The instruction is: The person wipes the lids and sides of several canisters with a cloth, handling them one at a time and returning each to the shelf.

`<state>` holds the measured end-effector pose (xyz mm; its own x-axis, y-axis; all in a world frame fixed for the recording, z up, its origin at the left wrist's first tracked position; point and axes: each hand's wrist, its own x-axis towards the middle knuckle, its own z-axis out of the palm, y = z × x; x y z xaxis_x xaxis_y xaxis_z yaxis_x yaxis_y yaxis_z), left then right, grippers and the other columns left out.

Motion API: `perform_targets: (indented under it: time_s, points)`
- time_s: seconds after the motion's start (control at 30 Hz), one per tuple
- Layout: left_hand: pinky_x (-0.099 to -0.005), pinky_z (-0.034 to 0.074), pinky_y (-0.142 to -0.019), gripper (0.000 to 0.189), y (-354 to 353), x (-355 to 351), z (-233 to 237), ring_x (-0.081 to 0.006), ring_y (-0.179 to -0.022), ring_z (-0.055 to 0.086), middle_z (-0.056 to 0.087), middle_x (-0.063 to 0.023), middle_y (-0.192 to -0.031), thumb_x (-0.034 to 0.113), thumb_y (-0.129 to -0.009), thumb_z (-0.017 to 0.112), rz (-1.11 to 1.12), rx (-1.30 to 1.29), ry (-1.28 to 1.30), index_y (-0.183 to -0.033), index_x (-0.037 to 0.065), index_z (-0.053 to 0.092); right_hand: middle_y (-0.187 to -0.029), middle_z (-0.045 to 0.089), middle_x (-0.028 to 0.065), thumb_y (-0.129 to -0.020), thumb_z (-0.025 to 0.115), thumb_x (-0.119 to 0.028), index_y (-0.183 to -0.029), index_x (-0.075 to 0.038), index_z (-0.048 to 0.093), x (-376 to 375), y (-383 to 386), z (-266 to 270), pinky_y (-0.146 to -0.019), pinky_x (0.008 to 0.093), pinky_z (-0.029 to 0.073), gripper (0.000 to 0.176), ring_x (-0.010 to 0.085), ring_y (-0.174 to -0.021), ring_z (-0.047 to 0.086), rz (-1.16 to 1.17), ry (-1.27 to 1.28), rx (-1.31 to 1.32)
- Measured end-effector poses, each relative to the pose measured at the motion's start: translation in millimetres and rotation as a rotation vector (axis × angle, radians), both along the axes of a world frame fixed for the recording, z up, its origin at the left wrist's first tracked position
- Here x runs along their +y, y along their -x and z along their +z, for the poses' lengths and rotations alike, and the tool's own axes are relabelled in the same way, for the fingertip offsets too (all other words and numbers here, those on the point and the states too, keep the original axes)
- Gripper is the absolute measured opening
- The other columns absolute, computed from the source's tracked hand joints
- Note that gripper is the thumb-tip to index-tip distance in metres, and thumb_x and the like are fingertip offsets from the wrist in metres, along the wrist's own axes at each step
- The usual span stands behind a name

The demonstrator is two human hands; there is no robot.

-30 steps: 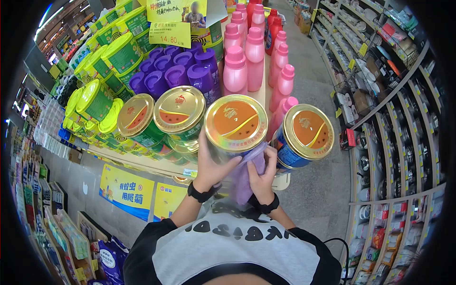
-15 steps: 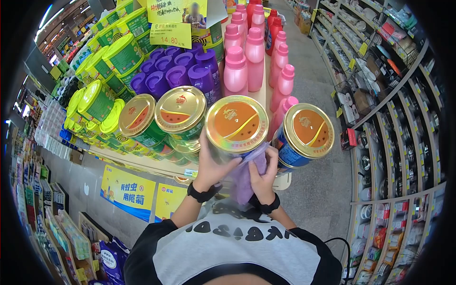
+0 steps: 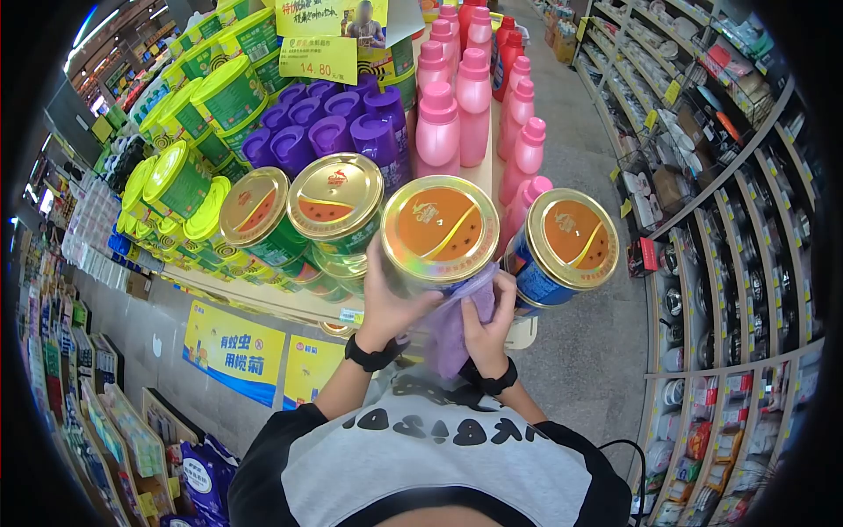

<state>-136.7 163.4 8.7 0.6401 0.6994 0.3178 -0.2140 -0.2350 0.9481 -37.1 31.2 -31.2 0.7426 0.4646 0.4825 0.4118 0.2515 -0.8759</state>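
A tin can [image 3: 439, 230] with a gold-rimmed lid, orange in the middle, is in front of me at the display's near edge. My left hand [image 3: 391, 303] is wrapped round its left side, thumb across the front. My right hand [image 3: 490, 321] pinches a purple cloth [image 3: 450, 338] against the can's lower right side; folds of it hang down. To the right stands a similar can with a blue side [image 3: 572, 239]. On the left are a green-sided can [image 3: 335, 198] and another gold-lidded can [image 3: 255, 206]. The hands hide the held can's lower part.
Purple bottles [image 3: 329, 136] and pink bottles [image 3: 437, 132] stand behind the cans. Green tubs with yellow lids [image 3: 176, 176] are stacked at left, below a yellow price sign [image 3: 318, 60]. Stocked shelving [image 3: 720, 299] lines the right side beyond a grey floor aisle [image 3: 588, 369].
The view has shifted very slightly. Both hands keep the same hold on the can and cloth, with hardly any visible movement.
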Motion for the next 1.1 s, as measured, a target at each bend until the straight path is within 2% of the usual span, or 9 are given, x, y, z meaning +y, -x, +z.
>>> perform_targets:
  time_s: [0.03,0.13,0.17,0.23,0.37,0.57,0.67,0.77,1.1]
  points:
    - [-0.0422,0.036,-0.113,0.120,-0.4,0.4,0.6,-0.0285,-0.137,0.040,0.033,-0.0181,-0.149,0.017,-0.062,0.093,0.036,0.016,-0.083,-0.153,0.000,0.017,-0.127,0.047,0.0111,-0.089,0.065,-0.007,-0.127,0.000,0.045,-0.6,0.8,1.4,-0.106,0.0370,0.037,0.043,0.0211,-0.118,0.049,0.002,0.006,-0.010]
    - [-0.0421,0.036,-0.113,0.119,1.8,4.2,-3.8,-0.0289,-0.135,0.042,0.037,-0.0180,-0.147,0.018,-0.063,0.093,0.109,0.116,-0.310,-0.153,-0.001,0.017,-0.127,0.047,0.0111,-0.089,0.065,-0.007,-0.127,0.000,0.045,-1.3,1.3,1.3,-0.106,0.0371,0.037,0.043,0.0211,-0.118,0.049,0.002,0.002,-0.005]
    - [-0.0421,0.036,-0.113,0.119,1.7,6.7,-7.5,-0.0290,-0.135,0.043,0.038,-0.0179,-0.146,0.019,-0.062,0.093,0.127,0.156,-0.383,-0.153,-0.001,0.018,-0.127,0.047,0.0128,-0.086,0.066,-0.005,-0.127,0.000,0.046,-1.4,1.1,1.2,-0.105,0.0374,0.038,0.045,0.0233,-0.118,0.049,0.004,-0.005,0.004]
    - [-0.0420,0.037,-0.112,0.121,0.7,8.1,-20.8,-0.0292,-0.134,0.043,0.039,-0.0183,-0.146,0.022,-0.060,0.094,0.083,0.108,-0.266,-0.152,-0.001,0.019,-0.128,0.047,0.0161,-0.080,0.069,-0.001,-0.126,-0.001,0.048,-2.5,1.3,0.1,-0.102,0.0379,0.039,0.050,0.0278,-0.118,0.049,0.006,-0.018,0.022]
    - [-0.0419,0.037,-0.112,0.123,-0.2,0.6,-15.8,-0.0295,-0.136,0.042,0.038,-0.0194,-0.147,0.024,-0.058,0.096,0.008,-0.006,-0.045,-0.152,-0.002,0.021,-0.128,0.047,0.0160,-0.080,0.069,-0.002,-0.126,-0.001,0.049,-2.3,1.9,-4.2,-0.102,0.0376,0.040,0.050,0.0275,-0.118,0.049,0.002,-0.024,0.027]
    - [-0.0417,0.036,-0.113,0.120,-3.8,-5.7,-5.3,-0.0287,-0.136,0.042,0.039,-0.0192,-0.147,0.019,-0.060,0.094,0.116,0.035,-0.144,-0.152,-0.002,0.020,-0.127,0.047,0.0157,-0.080,0.070,-0.001,-0.124,-0.001,0.050,-3.2,4.0,-3.1,-0.099,0.0368,0.041,0.048,0.0270,-0.116,0.050,0.018,-0.012,0.034]
    - [-0.0415,0.036,-0.113,0.121,0.1,2.7,-19.0,-0.0283,-0.135,0.043,0.041,-0.0187,-0.145,0.017,-0.059,0.094,0.131,0.157,-0.295,-0.152,-0.002,0.019,-0.126,0.047,0.0155,-0.079,0.070,-0.001,-0.123,-0.001,0.050,-4.1,2.6,-4.3,-0.098,0.0365,0.042,0.048,0.0269,-0.115,0.051,0.025,-0.011,0.013]
    - [-0.0413,0.036,-0.114,0.122,-1.5,-1.8,-18.0,-0.0281,-0.135,0.043,0.041,-0.0183,-0.145,0.015,-0.058,0.093,0.049,0.049,-0.092,-0.152,-0.001,0.018,-0.125,0.047,0.0154,-0.079,0.070,-0.001,-0.123,-0.001,0.050,-4.8,2.2,-5.5,-0.098,0.0365,0.042,0.048,0.0269,-0.115,0.051,0.031,-0.018,0.003]
    - [-0.0412,0.034,-0.115,0.120,-7.1,-1.7,-22.7,-0.0289,-0.137,0.040,0.039,-0.0186,-0.147,0.013,-0.061,0.091,0.068,0.058,-0.076,-0.153,-0.002,0.016,-0.124,0.048,0.0149,-0.079,0.071,-0.001,-0.122,0.000,0.051,-2.4,-1.8,-0.9,-0.097,0.0365,0.043,0.048,0.0268,-0.114,0.052,0.037,-0.016,-0.004]
